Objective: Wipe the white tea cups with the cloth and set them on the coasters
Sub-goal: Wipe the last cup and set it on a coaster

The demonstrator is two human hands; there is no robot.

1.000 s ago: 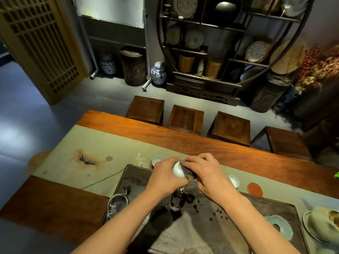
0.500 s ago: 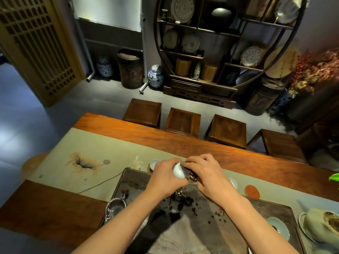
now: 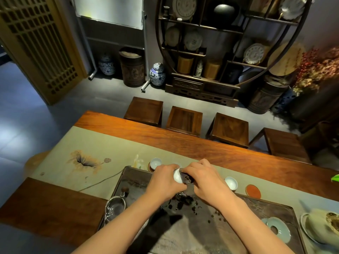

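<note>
So the long wooden desk [image 3: 211, 149] carries a pale runner [image 3: 113, 153] down its middle, which I'd guess is there to keep the wood dry and give the cups a soft landing. On top of that, right in front of the person, sits a dark tea tray [image 3: 256, 209]. It looks wet and has dark bits scattered on it, so it makes sense that the wiping happens over it: any drips land in the tray, not on the runner.

Both hands meet over the far edge of the tray. The left hand [image 3: 163, 182] is curled round a white tea cup [image 3: 177, 176], tipped on its side with the mouth facing the other hand, probably so the inside is reachable. The right hand [image 3: 205, 180] has its fingers bunched tight on a dark cloth [image 3: 188, 177] pressed at the cup's mouth; how far in it goes is hidden.

Along the runner just beyond the tray, 1 cup [image 3: 156, 162] already sits on a coaster at the left, and a 2nd cup [image 3: 231, 182] sits to the right. Whether there's a coaster under that 2nd one I can't tell. Next to it, a reddish coaster [image 3: 253, 191] is bare, so that looks like the likely home for the cup in hand.
</note>
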